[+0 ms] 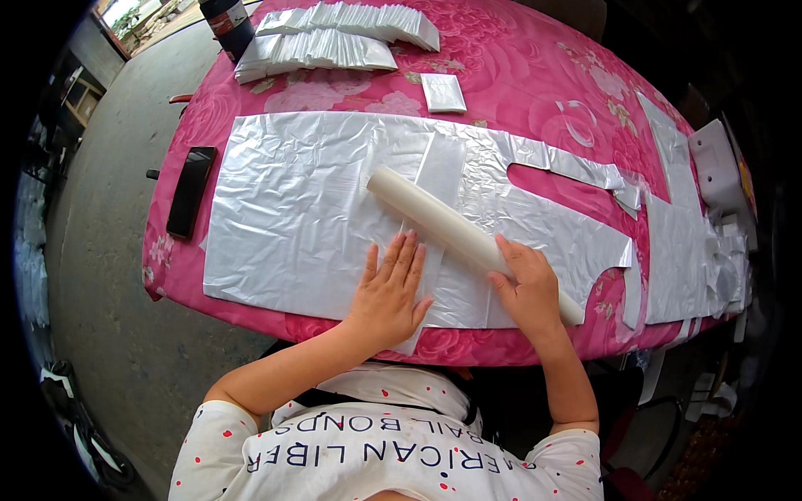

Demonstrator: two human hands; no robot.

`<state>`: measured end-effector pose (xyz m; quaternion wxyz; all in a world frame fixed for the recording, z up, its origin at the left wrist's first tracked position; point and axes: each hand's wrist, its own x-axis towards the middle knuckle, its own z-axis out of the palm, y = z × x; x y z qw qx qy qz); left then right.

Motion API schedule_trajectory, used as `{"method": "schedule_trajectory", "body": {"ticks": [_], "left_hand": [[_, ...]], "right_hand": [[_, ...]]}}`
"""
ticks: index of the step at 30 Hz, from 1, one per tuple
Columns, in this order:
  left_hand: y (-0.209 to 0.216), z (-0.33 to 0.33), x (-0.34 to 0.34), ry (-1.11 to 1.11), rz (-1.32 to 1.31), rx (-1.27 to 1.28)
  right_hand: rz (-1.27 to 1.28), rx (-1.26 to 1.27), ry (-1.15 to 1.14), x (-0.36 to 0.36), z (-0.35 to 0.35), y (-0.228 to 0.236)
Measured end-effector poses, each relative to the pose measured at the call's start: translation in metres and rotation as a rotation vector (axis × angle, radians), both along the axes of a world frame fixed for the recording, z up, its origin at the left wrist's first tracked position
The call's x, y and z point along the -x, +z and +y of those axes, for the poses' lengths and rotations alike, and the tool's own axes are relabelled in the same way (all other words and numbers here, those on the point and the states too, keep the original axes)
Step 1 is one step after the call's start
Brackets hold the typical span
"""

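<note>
A large silvery-white plastic bag (284, 200) lies spread across the table, with cut-out handle strips at its right end. My left hand (388, 288) rests flat on the plastic with its fingers stretched out, just left of a long cream-white tube (434, 221). The tube lies slantwise over the bag, from upper left to lower right. My right hand (526, 284) is wrapped over the tube's lower right part, thumb on the near side. A narrower folded strip of plastic (441, 171) shows beneath the tube and runs toward the table's near edge.
A pink flowered cloth (493, 50) covers the table. A black phone (191, 192) lies at the left. Folded white packets (322, 50) stand in two rows at the back beside a dark bottle (227, 29). One packet (443, 93) lies apart. More plastic sheets (675, 259) lie at the right.
</note>
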<state>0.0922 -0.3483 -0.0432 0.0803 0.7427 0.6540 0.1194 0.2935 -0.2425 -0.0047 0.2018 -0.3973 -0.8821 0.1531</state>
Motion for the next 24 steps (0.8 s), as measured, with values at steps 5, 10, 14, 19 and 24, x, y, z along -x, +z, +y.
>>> {"method": "schedule_trajectory", "body": {"ticks": [5,10,14,19,24], "left_hand": [[0.006,-0.011,0.013,-0.448,-0.063,0.073],[0.007,-0.018,0.022,-0.604,-0.085,0.098],[0.003,-0.033,-0.002,-0.494,0.122,0.051],[-0.011,-0.047,-0.016,-0.433,0.127,-0.074],[-0.011,-0.05,-0.016,-0.427,0.197,-0.1]], "right_hand": [[-0.06,-0.155,-0.168,-0.009,0.036,-0.008],[-0.04,-0.081,-0.051,-0.009,0.037,0.003],[0.027,0.033,0.335,0.025,-0.01,0.006],[-0.018,-0.011,0.367,0.048,-0.015,-0.003],[0.049,-0.133,0.291,0.084,0.044,-0.013]]}}
